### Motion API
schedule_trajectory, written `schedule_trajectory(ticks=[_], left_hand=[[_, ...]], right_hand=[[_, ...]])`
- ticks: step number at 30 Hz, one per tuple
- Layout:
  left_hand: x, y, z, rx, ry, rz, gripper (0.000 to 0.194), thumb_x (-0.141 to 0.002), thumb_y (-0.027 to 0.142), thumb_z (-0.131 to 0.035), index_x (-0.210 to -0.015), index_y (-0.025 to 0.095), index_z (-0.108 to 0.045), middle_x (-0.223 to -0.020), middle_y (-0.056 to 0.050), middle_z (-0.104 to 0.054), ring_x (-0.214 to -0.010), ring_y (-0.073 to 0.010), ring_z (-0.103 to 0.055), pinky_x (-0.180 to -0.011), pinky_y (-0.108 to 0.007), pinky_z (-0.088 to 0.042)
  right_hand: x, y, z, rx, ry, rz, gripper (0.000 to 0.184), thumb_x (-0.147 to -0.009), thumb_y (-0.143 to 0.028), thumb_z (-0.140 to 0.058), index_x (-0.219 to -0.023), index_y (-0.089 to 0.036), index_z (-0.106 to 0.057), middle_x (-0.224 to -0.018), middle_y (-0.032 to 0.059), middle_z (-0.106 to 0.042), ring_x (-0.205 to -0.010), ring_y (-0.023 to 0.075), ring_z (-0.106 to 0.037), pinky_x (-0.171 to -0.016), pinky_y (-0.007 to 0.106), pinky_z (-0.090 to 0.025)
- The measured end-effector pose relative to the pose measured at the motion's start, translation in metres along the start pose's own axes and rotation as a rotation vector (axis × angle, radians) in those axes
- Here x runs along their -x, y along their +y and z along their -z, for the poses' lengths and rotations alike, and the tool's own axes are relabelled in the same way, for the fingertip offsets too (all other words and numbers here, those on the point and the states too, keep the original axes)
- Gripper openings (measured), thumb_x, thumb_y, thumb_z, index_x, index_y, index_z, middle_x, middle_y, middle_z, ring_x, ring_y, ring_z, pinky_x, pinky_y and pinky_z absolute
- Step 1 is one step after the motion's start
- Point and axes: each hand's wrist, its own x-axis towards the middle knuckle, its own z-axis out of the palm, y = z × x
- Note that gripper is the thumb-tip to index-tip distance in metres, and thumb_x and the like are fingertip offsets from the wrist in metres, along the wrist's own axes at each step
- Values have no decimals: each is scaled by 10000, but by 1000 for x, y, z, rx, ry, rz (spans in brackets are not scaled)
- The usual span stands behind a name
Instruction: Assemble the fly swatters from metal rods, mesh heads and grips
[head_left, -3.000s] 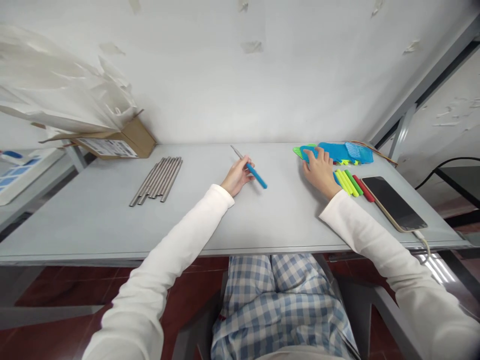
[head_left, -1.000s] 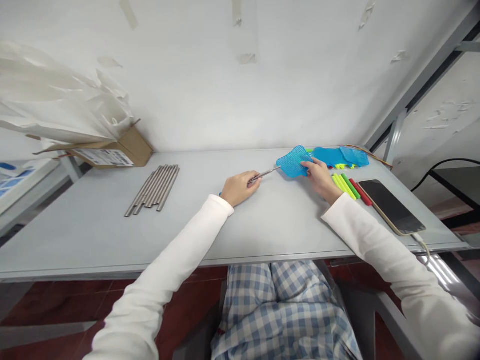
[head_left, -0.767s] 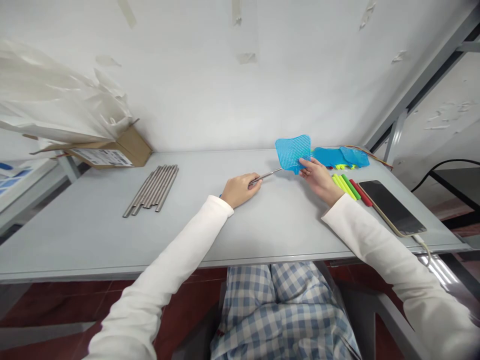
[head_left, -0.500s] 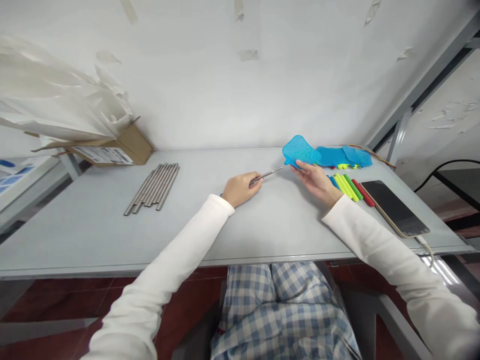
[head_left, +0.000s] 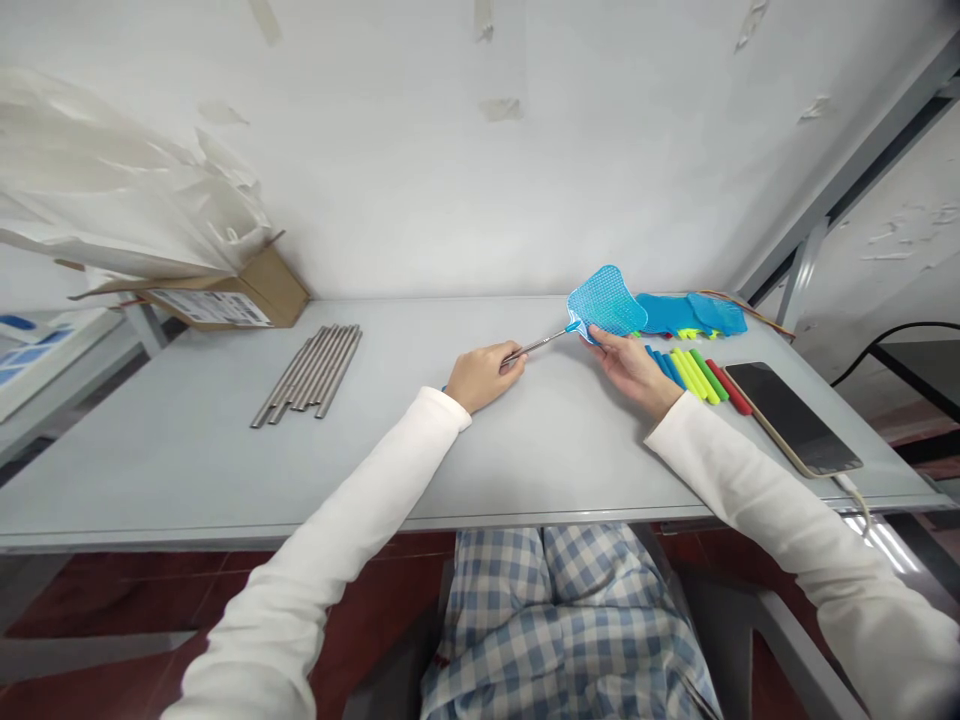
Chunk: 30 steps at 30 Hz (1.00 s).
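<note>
Looking down from the head camera, the left hand (head_left: 484, 378) rests on the table edge-on, fingers curled closed around a thin steel rod (head_left: 541, 347), and a blue sliver (head_left: 443, 389) peeks out just beyond the heel of that hand. The rod's far end meets the blue collar (head_left: 574, 326) at the neck of a blue mesh swatter head (head_left: 607, 302); whether it sits inside the collar is too small to tell. The right hand (head_left: 634, 365) pinches the lower edge of that head between thumb and fingers, lifting it tilted off the grey table (head_left: 187, 470).

Just beyond the right hand lies a heap of more blue swatter heads (head_left: 675, 315), and a row of blue, yellow-green, green and red foam grips (head_left: 690, 375) lies beside it. Further right sits a smartphone (head_left: 791, 418) with its cable (head_left: 851, 495) trailing off the table's front edge. Toward the left, a bundle of steel tubes (head_left: 307, 375) lies side by side, and behind it, against the wall, stands a cardboard box (head_left: 266, 290) with white plastic sheeting (head_left: 135, 170) spilling out. White sleeves cover both arms, and plaid trousers (head_left: 555, 630) show below the table.
</note>
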Motion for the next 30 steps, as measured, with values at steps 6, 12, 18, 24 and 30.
schedule_trajectory(ticks=[6,12,18,24,30], left_hand=[[0,0,0,-14,-4,14,271,-921,424,-444,-917,249,-651,-793,-21,-678,-731,-182,-599,-607,-266,-315],[0,0,1,-29,-13,20,281,-920,433,-435,-932,255,-651,-808,-26,-689,-758,-191,-613,-614,-266,-327],[-1,-1,1,-44,-9,21,290,-919,437,-433,-943,254,-657,-794,-25,-687,-749,-191,-617,-611,-267,-331],[-1,-2,2,-32,-34,-31,295,-935,421,-415,-965,242,-648,-817,-31,-688,-762,-196,-620,-629,-271,-342],[1,-5,5,-22,-60,-109,307,-965,397,-379,-1074,228,-611,-926,-55,-696,-816,-201,-634,-652,-265,-368]], right_hand=[[0,2,0,-11,-16,-12,328,-637,-138,-814,-909,-261,-677,-912,-41,-743,-937,136,-688,-967,308,-566],[1,3,1,8,-26,-18,298,-657,-142,-797,-908,-253,-680,-916,-38,-739,-919,134,-686,-954,306,-561],[2,2,-1,7,-45,-37,355,-654,-132,-792,-956,-273,-669,-898,-47,-729,-891,135,-684,-913,305,-576],[4,3,-1,8,-63,-21,397,-637,-136,-804,-981,-281,-668,-892,-46,-728,-862,140,-683,-898,312,-585],[5,3,0,5,-91,-21,435,-624,-152,-820,-1007,-291,-668,-944,-51,-734,-890,137,-682,-928,318,-576]])
